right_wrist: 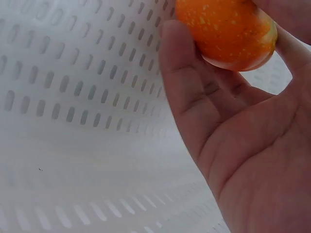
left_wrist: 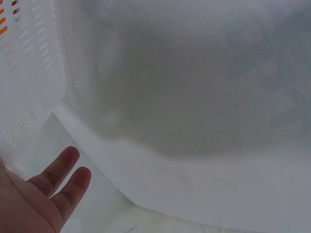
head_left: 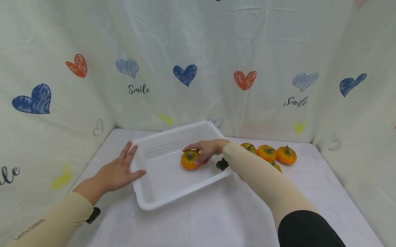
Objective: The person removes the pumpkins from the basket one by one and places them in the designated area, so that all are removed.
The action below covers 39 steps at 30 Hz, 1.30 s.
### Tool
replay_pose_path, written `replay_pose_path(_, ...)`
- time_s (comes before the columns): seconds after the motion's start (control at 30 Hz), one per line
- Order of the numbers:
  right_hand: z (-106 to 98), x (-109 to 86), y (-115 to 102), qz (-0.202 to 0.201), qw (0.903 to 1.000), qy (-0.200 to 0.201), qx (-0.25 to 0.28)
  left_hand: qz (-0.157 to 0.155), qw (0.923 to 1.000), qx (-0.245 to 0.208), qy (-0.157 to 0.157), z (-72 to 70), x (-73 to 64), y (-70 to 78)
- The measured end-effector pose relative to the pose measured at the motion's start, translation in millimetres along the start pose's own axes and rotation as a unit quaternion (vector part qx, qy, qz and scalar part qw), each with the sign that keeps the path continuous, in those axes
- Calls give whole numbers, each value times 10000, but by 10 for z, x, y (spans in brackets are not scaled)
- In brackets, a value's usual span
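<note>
A white perforated plastic basket (head_left: 186,192) sits at an angle on the white table. My left hand (head_left: 118,173) rests at its left rim, fingers straight and spread; the left wrist view shows two fingertips beside the basket wall (left_wrist: 29,73). Inside the basket, my right hand (head_left: 212,148) holds a small orange-and-green pumpkin (head_left: 188,162) between thumb and fingers. Seen from the right wrist, the orange underside of the pumpkin (right_wrist: 228,34) lies against the curled fingers, near the slotted basket wall (right_wrist: 87,97).
Several more small pumpkins (head_left: 286,155) are grouped on the table to the right of the basket, partly hidden behind my right forearm. A curtain (head_left: 210,101) printed with hearts surrounds the back and sides of the table (head_left: 201,225).
</note>
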State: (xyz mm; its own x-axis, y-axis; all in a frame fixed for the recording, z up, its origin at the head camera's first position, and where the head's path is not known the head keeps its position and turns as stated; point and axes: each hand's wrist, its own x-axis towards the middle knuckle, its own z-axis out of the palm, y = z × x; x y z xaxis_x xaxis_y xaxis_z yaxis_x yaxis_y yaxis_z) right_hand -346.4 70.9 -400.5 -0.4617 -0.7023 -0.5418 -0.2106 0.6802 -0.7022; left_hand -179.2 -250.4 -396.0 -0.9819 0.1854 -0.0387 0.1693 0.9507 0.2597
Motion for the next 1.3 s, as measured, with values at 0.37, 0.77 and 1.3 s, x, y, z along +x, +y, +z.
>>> replay_pose_path(0.37, -84, -100, -70, -141, 9995, 267, -48, 10, 10000, 21, -29, -5, -2, 5)
replay_pose_path(0.77, -298, -722, -173, -878, 9932, 763, -24, -9, 9999, 54, -100, -8, -17, -1)
replay_pose_path(1.3, -324, -1923, 291, -1082, 9747, 1952, 84, 19, 9998, -25, -186, -18, 5, -19)
